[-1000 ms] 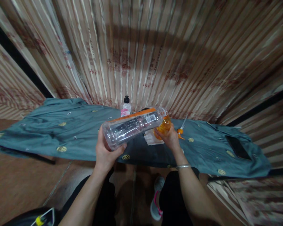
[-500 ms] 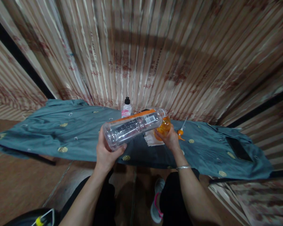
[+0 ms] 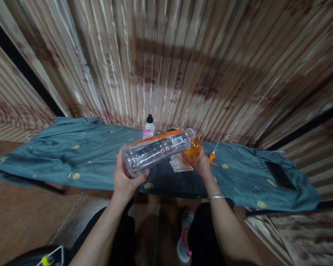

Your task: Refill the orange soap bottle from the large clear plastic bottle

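Observation:
My left hand (image 3: 126, 177) grips the base of a large clear plastic bottle (image 3: 155, 150) with an orange-edged label. The bottle lies tipped almost on its side, its mouth resting over a small orange container (image 3: 193, 148). My right hand (image 3: 199, 164) is wrapped round that orange container and holds it just above the table. An orange nozzle cap (image 3: 212, 154) with a thin white tube lies on the cloth right of my right hand. A folded white tissue (image 3: 177, 164) lies under the container.
A teal cloth with gold emblems (image 3: 72, 155) covers the narrow table. A small bottle with a black cap and pink label (image 3: 149, 127) stands at the back against striped curtains. A dark phone (image 3: 281, 174) lies at the right end. My shoe shows below.
Nothing has visibly changed apart from a slight shift of the camera; both hands keep the bottle and container in the same pose.

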Demonstrator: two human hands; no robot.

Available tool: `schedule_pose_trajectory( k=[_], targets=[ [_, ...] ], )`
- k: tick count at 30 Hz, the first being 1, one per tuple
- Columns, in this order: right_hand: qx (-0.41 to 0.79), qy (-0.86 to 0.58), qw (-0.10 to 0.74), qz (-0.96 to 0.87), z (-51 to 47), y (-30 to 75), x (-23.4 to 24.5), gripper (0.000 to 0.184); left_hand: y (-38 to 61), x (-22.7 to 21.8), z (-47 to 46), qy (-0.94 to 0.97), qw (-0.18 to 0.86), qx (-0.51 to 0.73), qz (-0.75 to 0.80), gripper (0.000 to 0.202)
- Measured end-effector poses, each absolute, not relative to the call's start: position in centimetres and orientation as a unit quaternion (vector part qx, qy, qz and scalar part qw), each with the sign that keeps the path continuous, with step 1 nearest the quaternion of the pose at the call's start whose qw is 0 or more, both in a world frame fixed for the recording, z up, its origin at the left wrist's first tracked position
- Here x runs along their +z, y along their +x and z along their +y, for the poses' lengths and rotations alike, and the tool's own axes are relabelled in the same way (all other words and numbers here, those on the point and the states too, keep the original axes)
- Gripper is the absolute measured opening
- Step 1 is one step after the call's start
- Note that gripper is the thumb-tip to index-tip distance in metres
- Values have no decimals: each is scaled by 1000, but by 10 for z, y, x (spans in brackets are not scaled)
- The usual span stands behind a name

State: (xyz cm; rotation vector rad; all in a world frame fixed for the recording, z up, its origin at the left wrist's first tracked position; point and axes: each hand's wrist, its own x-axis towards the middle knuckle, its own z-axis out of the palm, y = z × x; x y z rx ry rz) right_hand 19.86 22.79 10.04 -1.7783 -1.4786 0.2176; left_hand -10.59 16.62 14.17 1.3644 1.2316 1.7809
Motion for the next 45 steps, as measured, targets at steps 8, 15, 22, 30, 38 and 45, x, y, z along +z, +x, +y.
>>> schedule_pose_trajectory(
  k=[8, 15, 22, 30, 38, 45],
  targets=[
    [97, -706, 390, -583, 225, 195, 106, 92, -105, 139, 166, 496, 293, 677, 459, 113],
    [92, -714, 394, -572, 227, 193, 105, 90, -103, 141, 167, 490, 303, 681, 453, 111],
    [77, -715, 410, -561, 228, 189, 103, 85, -103, 142, 165, 511, 284, 677, 447, 104],
    [74, -712, 400, -573, 230, 193, 101, 86, -103, 140, 164, 501, 302, 682, 439, 108],
    [72, -723, 390, -565, 230, 191, 104, 91, -102, 133, 165, 502, 306, 685, 431, 108],
    [71, -729, 386, -561, 229, 191, 104, 90, -102, 135, 164, 513, 303, 680, 426, 109]
  ],
)
